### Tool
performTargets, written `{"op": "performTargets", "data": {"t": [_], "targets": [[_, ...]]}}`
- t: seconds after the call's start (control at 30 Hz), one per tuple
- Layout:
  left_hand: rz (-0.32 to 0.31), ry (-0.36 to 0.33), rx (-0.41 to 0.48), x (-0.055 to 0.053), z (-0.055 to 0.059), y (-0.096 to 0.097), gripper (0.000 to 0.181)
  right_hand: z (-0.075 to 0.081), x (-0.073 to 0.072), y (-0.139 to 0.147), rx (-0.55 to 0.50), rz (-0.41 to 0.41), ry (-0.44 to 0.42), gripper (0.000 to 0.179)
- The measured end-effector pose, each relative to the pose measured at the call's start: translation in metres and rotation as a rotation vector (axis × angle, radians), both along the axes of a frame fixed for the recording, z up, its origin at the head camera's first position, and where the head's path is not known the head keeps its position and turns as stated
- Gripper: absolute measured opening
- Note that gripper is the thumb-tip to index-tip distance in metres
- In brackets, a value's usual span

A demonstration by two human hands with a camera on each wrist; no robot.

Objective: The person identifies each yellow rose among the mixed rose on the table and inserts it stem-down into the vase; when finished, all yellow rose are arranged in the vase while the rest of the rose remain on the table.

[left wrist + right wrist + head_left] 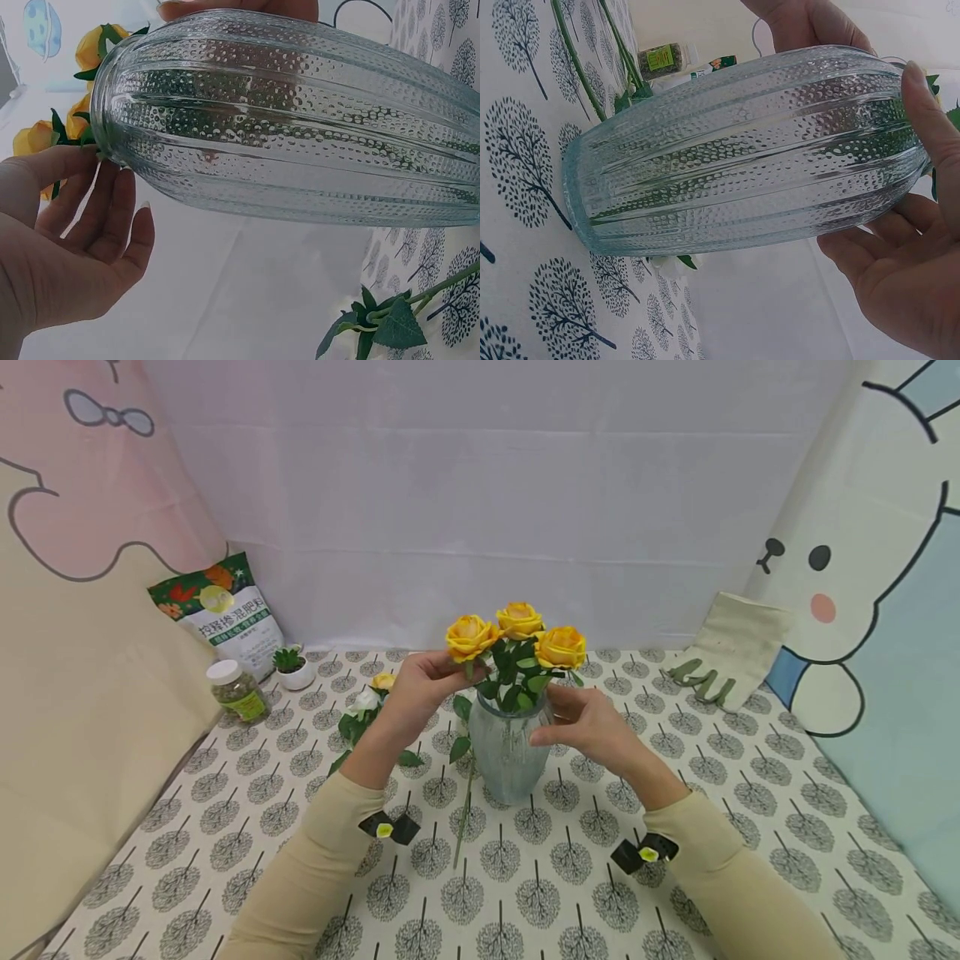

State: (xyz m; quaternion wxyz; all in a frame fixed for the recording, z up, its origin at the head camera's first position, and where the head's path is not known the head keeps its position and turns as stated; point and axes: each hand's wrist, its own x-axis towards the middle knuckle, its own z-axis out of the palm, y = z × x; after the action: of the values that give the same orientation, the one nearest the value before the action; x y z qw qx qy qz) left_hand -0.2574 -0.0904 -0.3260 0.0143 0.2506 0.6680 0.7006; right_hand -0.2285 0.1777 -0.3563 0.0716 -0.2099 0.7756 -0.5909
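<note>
A ribbed, clear bluish glass vase [512, 752] stands upright on the table with three yellow roses in its mouth. My left hand [418, 695] is at the rim's left side, thumb and fingers pinching the stem of the left yellow rose [471, 639] just below its bloom. In the left wrist view, the fingertips of that hand meet right at the vase's rim. Curled around the upper right of the vase, my right hand [592, 727] grips the glass with thumb in front and fingers behind. Stems show blurred through the dimpled glass.
Left of the vase lie loose flowers, including a white rose [365, 701], and a green stem [463, 822]. Farther left stand a jar [240, 693], a small potted succulent [292, 668] and a fertilizer bag [225, 610]. Gloves [731, 647] lean at the back right.
</note>
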Motion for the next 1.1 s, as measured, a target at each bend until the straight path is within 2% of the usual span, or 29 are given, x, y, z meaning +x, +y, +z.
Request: {"op": "performTargets", "data": {"t": [0.17, 0.3, 0.43, 0.6, 0.8, 0.9, 1.0, 1.1], "targets": [[0.041, -0.020, -0.108, -0.005, 0.001, -0.010, 0.032, -0.001, -0.001, 0.000, 0.003, 0.003, 0.003, 0.087], [0.098, -0.032, -0.243, -0.013, 0.002, -0.026, 0.032, -0.001, -0.001, 0.000, 0.003, 0.005, 0.003, 0.086], [0.153, -0.015, -0.395, -0.018, 0.006, -0.045, 0.032, 0.000, 0.000, 0.000, -0.002, 0.005, -0.002, 0.085], [0.277, 0.000, -0.613, -0.025, 0.007, -0.069, 0.027, 0.001, 0.000, -0.001, -0.013, 0.009, -0.010, 0.084], [0.411, -0.063, -0.856, -0.037, -0.004, -0.089, 0.021, 0.001, 0.000, 0.000, 0.004, -0.007, -0.018, 0.086], [0.467, -0.062, -0.959, -0.043, -0.012, -0.096, 0.021, 0.001, 0.001, -0.001, 0.006, -0.005, -0.020, 0.086], [0.522, -0.077, -1.030, -0.048, -0.018, -0.101, 0.021, 0.001, 0.000, -0.001, -0.001, 0.002, -0.016, 0.084], [0.534, -0.109, -1.052, -0.052, -0.024, -0.106, 0.022, 0.001, -0.001, -0.001, -0.010, 0.010, -0.010, 0.082]]}}
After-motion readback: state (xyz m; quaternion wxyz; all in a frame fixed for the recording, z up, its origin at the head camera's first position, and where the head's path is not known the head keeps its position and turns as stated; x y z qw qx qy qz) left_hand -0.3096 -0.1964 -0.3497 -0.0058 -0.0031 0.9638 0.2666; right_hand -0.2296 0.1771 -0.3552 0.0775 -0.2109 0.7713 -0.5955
